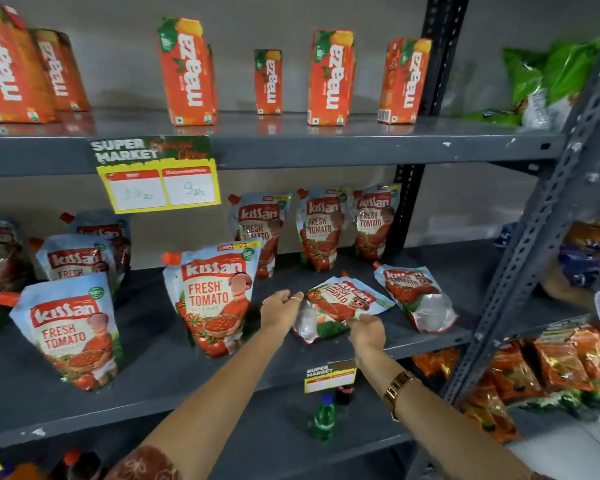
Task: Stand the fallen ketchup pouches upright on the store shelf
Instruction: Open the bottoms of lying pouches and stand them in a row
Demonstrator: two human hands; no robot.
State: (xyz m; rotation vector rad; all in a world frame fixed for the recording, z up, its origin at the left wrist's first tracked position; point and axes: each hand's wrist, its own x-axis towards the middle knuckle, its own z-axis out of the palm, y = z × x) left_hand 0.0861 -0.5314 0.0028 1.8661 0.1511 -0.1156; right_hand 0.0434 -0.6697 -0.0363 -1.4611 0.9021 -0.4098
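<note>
A fallen ketchup pouch [343, 303] lay on the shelf [153, 368] between both hands: left hand [279, 308] open at its bottom edge, right hand [368, 329] pinching its lower corner.

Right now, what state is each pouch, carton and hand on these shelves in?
Near fallen pouch: lying flat, both hands on it.
Far fallen pouch: lying flat, untouched.
Other ketchup pouches: upright.
Juice cartons: upright on upper shelf.
Left hand: at the near pouch's left edge.
Right hand: gripping its lower edge.
</note>
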